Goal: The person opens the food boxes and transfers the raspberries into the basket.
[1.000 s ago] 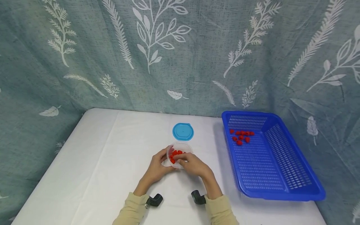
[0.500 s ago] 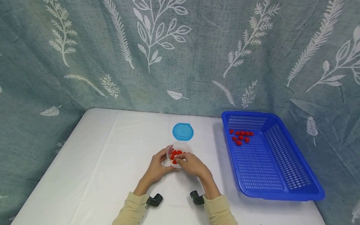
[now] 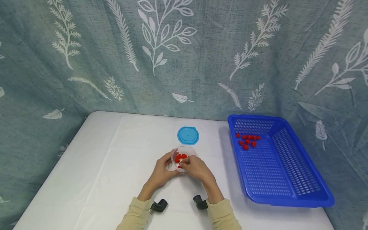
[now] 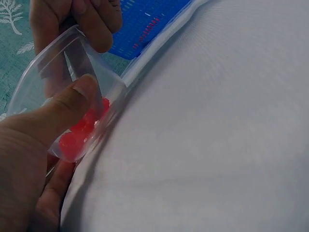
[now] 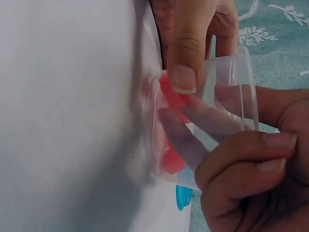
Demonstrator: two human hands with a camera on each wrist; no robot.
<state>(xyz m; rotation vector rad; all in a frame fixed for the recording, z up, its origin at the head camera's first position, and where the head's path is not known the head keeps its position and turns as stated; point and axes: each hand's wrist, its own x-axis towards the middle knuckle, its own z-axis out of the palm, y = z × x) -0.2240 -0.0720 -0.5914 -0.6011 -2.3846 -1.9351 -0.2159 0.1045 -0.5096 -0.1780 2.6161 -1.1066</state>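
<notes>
A clear plastic container with several red raspberries in its bottom stands tilted on the white table. My left hand grips it from the left, its thumb pressed along the outer wall. From the right, my right hand reaches in through the mouth. In the right wrist view, two of its fingers show through the clear wall, extended near a raspberry; the thumb is apart from them and the other fingers are curled outside. No raspberry is visible between thumb and fingers.
Just behind the container lies a blue lid. On the right is a blue slotted basket with several more raspberries at its far left. A patterned green curtain hangs behind the table.
Inside the container, my right fingers have shifted slightly, and the nearest raspberry has slid right, now mostly covered by them. The left hand keeps its grip. The head view has tilted slightly.
</notes>
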